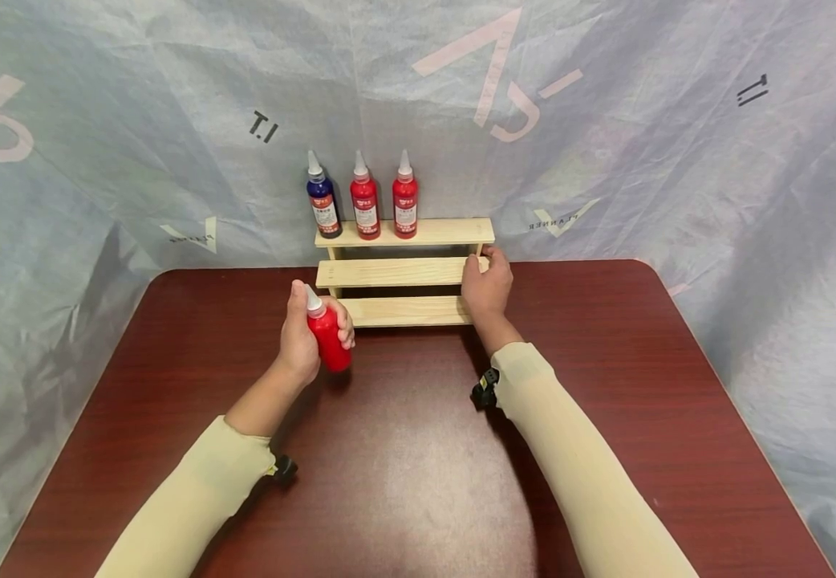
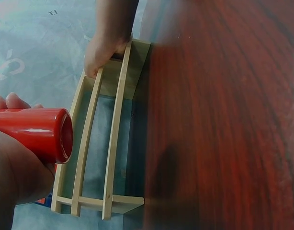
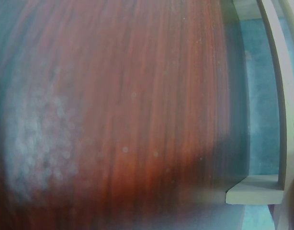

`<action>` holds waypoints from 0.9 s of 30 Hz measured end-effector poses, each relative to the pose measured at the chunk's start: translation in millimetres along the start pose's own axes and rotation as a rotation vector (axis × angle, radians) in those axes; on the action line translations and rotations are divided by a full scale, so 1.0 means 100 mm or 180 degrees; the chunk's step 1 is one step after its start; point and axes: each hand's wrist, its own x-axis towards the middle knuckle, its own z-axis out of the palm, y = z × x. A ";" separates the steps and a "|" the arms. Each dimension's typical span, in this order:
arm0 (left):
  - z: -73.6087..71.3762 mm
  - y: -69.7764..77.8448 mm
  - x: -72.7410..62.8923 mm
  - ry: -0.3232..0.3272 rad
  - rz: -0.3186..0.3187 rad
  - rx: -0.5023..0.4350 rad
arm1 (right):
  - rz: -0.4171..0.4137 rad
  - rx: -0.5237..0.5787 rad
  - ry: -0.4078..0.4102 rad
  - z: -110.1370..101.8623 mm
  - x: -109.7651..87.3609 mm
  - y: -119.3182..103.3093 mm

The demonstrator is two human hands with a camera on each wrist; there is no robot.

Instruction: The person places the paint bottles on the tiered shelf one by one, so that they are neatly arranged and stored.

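My left hand [image 1: 301,341] grips a red bottle [image 1: 329,341] with a white cone nozzle, held tilted above the table in front of the left end of a three-step wooden rack [image 1: 403,273]. The bottle's round base [image 2: 65,135] shows in the left wrist view. At the rack's right end, my right hand [image 1: 489,282] holds the middle step, thumb on top and fingers partly hidden behind it. On the top step stand a dark blue bottle [image 1: 322,205] and two red bottles, one in the middle [image 1: 364,207] and one on the right [image 1: 405,205], all with white nozzles.
The rack stands at the back of a dark red-brown wooden table [image 1: 403,449]. Grey printed sheeting [image 1: 606,144] hangs close behind the table and along its sides. A small black camera [image 1: 486,389] sits on the right wrist, another [image 1: 284,470] on the left.
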 end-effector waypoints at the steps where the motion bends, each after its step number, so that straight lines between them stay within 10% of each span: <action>1: 0.00 0.00 0.01 0.0009 0.0008 -0.0009 | 0.0000 0.0006 -0.0001 0.00 0.00 0.00; 27: 0.12 0.00 0.17 0.0110 0.0025 -0.0019 | 0.0027 0.0060 -0.0012 0.00 0.00 -0.01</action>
